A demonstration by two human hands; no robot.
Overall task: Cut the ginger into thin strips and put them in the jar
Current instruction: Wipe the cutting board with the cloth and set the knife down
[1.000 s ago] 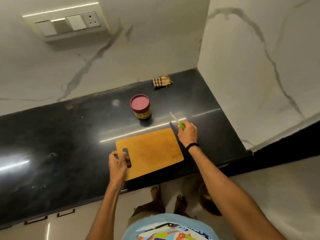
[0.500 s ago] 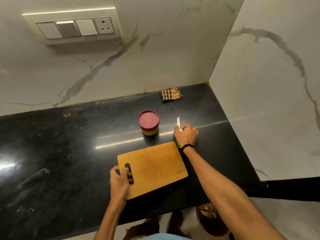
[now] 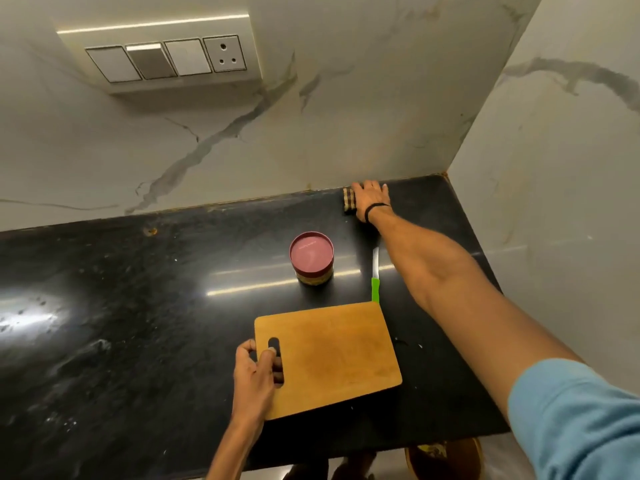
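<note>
A wooden cutting board (image 3: 332, 355) lies on the black counter (image 3: 138, 323). My left hand (image 3: 258, 368) grips its left end, fingers hooked through the handle slot. A jar (image 3: 312, 259) with a maroon lid stands shut behind the board. To its right a knife (image 3: 375, 277) with a green handle lies loose on the counter, blade pointing to the wall. My right hand (image 3: 372, 199) reaches to the back wall and rests flat on a small checked cloth (image 3: 349, 201), covering most of it. No ginger is in view.
Marble walls close the counter at the back and on the right, meeting in a corner past my right hand. A switch panel (image 3: 166, 58) sits high on the back wall. A brown bin (image 3: 446, 459) stands on the floor under the counter's front edge.
My right hand let go of the knife, which now lies on the counter, and moved back to the checked cloth by the wall. My left hand still holds the board.
</note>
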